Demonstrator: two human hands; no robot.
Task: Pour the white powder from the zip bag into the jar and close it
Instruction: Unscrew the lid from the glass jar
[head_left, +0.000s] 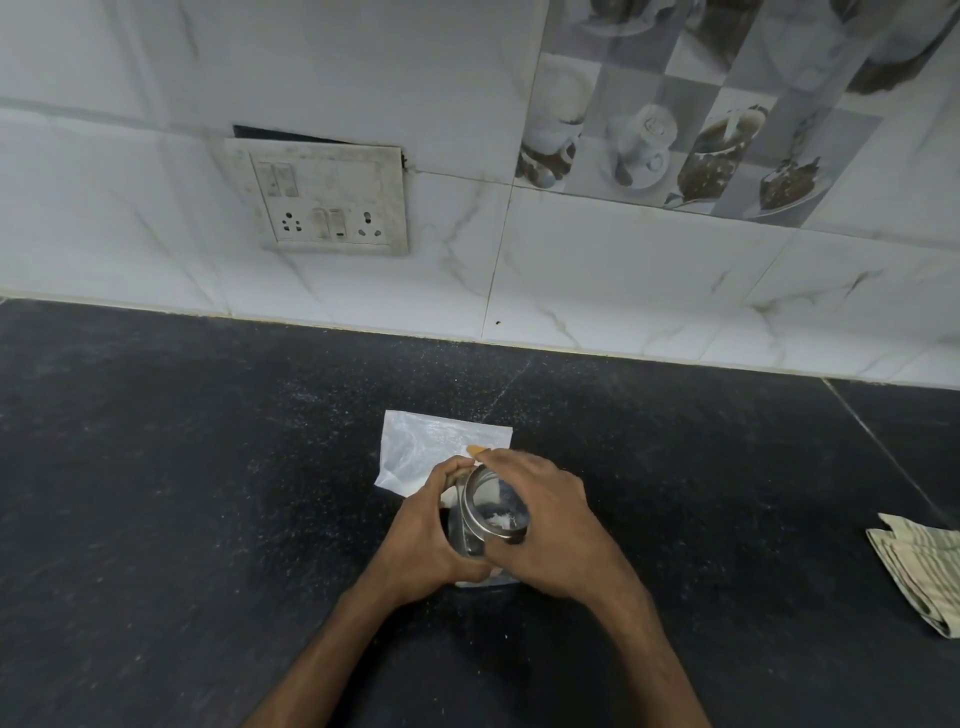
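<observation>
A small clear glass jar (463, 538) stands on the dark counter near the front middle, with white powder visible inside through the top. My left hand (423, 530) is wrapped around the jar's left side. A round metal-rimmed lid (493, 512) sits on the jar's mouth, slightly tilted, and my right hand (543, 525) grips it from the right. Just behind the hands the zip bag (423, 447) lies flat on the counter, clear and whitish; its near edge is hidden by my hands. A small orange bit (475, 450) shows at my right fingertips; I cannot tell what it is.
The black speckled counter (182, 493) runs to a white tiled wall with a switch and socket plate (327, 200). A folded striped cloth (922, 571) lies at the right edge. Fine white dust speckles the counter around the bag.
</observation>
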